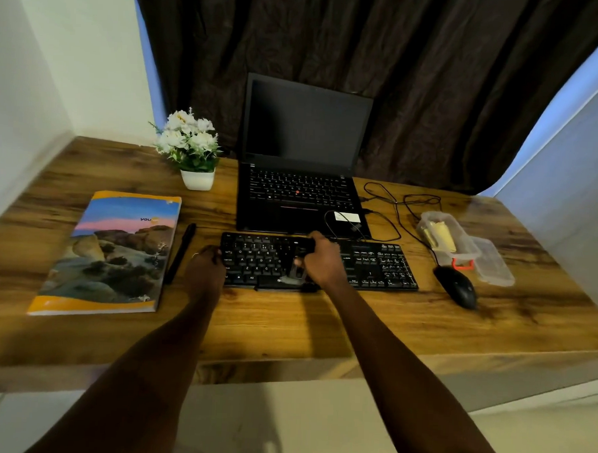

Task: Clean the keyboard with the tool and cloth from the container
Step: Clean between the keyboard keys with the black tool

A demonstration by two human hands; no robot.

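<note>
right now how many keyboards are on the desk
2. A separate black keyboard lies in front of the laptop. The second is the laptop's built-in keyboard, just behind the first. None appears hidden.

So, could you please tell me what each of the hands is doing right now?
Left hand: holds the keyboard by its left edge.
Right hand: grips a dark cleaning tool over the keys.
</note>
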